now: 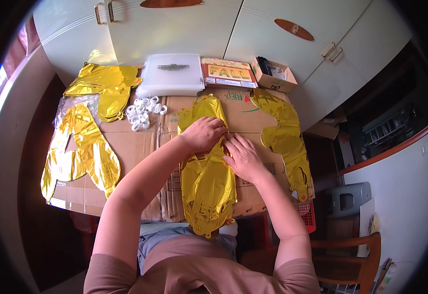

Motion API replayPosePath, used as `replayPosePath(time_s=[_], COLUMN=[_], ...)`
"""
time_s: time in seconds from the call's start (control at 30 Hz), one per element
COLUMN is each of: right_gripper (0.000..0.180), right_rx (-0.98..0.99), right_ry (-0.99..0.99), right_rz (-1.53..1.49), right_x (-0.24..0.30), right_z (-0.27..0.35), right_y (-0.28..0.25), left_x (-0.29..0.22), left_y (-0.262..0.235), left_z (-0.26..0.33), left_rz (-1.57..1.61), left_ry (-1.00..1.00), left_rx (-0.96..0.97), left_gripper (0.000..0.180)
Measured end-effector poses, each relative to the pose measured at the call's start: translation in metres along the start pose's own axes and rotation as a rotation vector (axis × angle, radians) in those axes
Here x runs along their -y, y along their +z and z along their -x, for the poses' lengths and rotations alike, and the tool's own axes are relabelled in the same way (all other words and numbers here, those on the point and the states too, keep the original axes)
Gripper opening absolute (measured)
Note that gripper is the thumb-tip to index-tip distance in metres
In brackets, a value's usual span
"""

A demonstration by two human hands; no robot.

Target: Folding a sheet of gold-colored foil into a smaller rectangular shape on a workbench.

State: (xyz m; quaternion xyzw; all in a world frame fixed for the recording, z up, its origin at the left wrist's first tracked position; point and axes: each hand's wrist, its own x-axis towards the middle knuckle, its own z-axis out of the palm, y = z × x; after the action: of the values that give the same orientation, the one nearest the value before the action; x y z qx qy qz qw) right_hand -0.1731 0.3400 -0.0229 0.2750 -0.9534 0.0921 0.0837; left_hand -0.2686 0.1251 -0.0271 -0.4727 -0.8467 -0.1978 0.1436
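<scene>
A flat gold foil balloon [208, 188] lies lengthwise in front of me, its near end hanging over the table's front edge. My left hand [205, 134] rests on its upper half, fingers bent and closed on the foil near its right edge. Beside it, my right hand [243, 154] lies along that same edge with fingers stretched out and the thumb apart. The fingertips of both hands come close together there; exactly what lies under them is hidden.
Other gold foil balloons lie around: an A-shaped balloon [95, 147] at left, a folded balloon [103, 85] behind it, a curved balloon [285, 134] at right. White ribbon rolls [143, 112], a clear plastic box [170, 83], a flat printed box [227, 73] and a small carton [274, 74] stand farther back.
</scene>
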Motion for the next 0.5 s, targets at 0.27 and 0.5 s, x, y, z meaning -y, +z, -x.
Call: replayPosePath(time_s=[0.27,0.5], right_gripper=[0.055,0.055], right_rx=[0.006,0.009], right_ry=[0.003,0.007], right_rz=[0.008,-0.006], right_x=[0.004,0.004], right_z=[-0.001,-0.001], right_y=[0.000,-0.002], left_x=[-0.003,0.004], left_y=[0.023,0.028], left_z=[-0.005,-0.013], left_rz=[-0.070,-0.005], left_ry=[-0.159,-0.231], left_rx=[-0.039,0.015], left_gripper=[0.042,0.050])
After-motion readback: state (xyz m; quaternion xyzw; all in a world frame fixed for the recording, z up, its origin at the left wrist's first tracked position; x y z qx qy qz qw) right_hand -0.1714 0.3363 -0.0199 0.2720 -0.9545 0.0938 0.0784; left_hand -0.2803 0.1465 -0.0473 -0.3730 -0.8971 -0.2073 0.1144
